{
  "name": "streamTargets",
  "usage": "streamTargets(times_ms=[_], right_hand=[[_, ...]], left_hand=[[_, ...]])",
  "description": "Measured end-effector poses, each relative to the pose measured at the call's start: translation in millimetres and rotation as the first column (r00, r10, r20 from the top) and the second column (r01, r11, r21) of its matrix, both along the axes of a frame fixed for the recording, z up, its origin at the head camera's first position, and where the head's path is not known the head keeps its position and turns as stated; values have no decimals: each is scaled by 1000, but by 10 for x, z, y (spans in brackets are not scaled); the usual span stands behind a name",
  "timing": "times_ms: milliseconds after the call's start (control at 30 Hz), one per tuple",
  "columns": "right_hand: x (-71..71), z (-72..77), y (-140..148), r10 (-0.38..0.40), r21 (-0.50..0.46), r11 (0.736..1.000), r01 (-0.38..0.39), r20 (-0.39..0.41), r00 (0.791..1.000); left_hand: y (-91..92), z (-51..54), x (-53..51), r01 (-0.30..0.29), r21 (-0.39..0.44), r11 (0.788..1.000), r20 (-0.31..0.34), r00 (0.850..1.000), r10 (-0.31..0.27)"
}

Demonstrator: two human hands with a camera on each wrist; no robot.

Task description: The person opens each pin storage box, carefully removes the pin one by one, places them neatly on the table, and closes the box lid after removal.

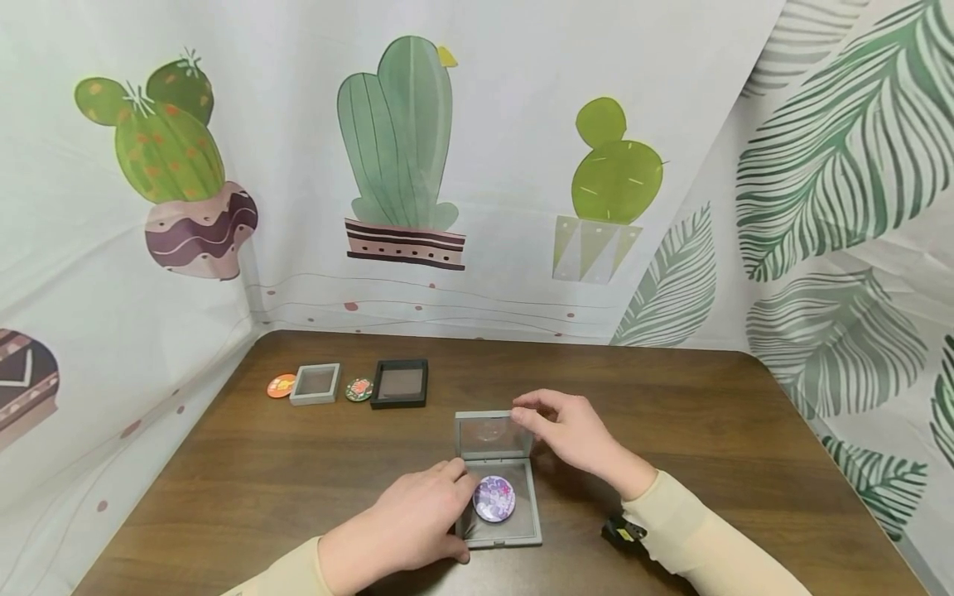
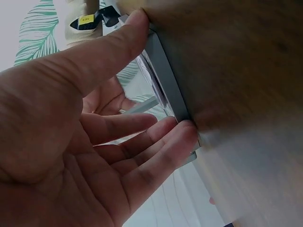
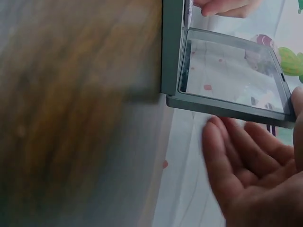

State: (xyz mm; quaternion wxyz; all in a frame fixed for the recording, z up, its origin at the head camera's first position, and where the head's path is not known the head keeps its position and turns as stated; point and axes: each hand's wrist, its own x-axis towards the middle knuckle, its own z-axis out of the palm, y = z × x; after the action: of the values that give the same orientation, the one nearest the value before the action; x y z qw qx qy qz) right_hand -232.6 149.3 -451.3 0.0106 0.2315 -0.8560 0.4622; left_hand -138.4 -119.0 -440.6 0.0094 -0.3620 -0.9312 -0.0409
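Observation:
A grey display case [image 1: 534, 513] with clear windows lies on the table, its lid [image 1: 492, 439] raised on the hinge at the far side. On the base's film lies a round purple and white badge [image 1: 494, 499]. My left hand [image 1: 417, 507] holds the base along its left side; in the left wrist view the thumb [image 2: 128, 40] is at the near corner and the fingers [image 2: 170, 142] at the far part. The right hand [image 1: 577, 430] holds the lid's upper right corner, and in the right wrist view its thumb touches the lid frame [image 3: 227, 111].
Farther left on the wooden table [image 1: 358, 472] lie an orange badge [image 1: 281, 386], a small light-grey case [image 1: 315, 384], a green and red badge [image 1: 359, 390] and a black case [image 1: 400, 383]. A patterned cloth [image 1: 507, 165] hangs behind the table. A black device [image 1: 622, 532] sits at the right wrist.

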Motion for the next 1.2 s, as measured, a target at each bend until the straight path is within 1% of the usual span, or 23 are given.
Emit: streamTargets(times_ms=[67,100,167,200,267,367,400,567,600,667,733,767,800,833,867,933,1100,1167,1200], right_hand=[[17,5,-13,-20,-20,1000,17,-113,993],[23,6,-16,-21,-29,999,17,-173,985],[30,10,-21,-9,-40,999,-3,-293,956],[31,11,-23,0,-35,999,-14,-356,935],[28,12,-22,25,-11,999,-35,-475,880],[22,15,-24,63,37,998,-51,-601,796],[20,15,-23,73,54,997,-51,-630,773],[3,23,-16,116,113,992,-50,-713,691],[-2,26,-11,125,128,991,-45,-732,670],[-10,37,-1,150,161,986,-38,-772,617],[-5,56,18,185,213,977,-17,-800,570],[3,67,32,205,242,970,-6,-808,553],[16,81,47,224,270,963,5,-809,543],[32,94,66,243,297,955,13,-806,540],[53,108,85,261,325,946,21,-796,546],[102,133,125,291,373,927,30,-767,572],[254,164,207,331,480,877,41,-663,672],[318,159,226,337,519,854,39,-608,719],[349,154,232,337,538,842,34,-575,746]], left_hand=[[2,0,-1,-2,-1,1000,4,1000,2],[3,1,-2,-2,-2,1000,4,1000,2],[4,3,-2,-4,0,1000,3,1000,4],[4,3,-2,-4,1,1000,3,1000,4],[4,4,-2,-5,5,1000,4,1000,5],[3,3,-3,-4,10,1000,7,1000,4],[2,3,-4,-3,11,1000,8,1000,3],[-2,-1,-5,-2,15,1000,10,1000,2],[-2,-2,-4,-3,14,1000,10,1000,3],[-2,-6,-4,-4,12,1000,11,1000,4],[3,-8,-4,-4,9,1000,17,1000,4],[5,-8,-4,-4,7,1000,21,1000,4],[8,-7,-4,-3,4,1000,25,1000,3],[11,-6,-4,-3,3,1000,32,999,3],[13,-4,-4,-5,2,1000,38,999,5],[13,2,-3,-9,0,1000,47,999,9],[5,11,1,-14,-4,1000,42,999,15],[3,10,7,-13,-5,1000,33,999,13],[2,8,12,-13,-4,1000,29,999,13]])
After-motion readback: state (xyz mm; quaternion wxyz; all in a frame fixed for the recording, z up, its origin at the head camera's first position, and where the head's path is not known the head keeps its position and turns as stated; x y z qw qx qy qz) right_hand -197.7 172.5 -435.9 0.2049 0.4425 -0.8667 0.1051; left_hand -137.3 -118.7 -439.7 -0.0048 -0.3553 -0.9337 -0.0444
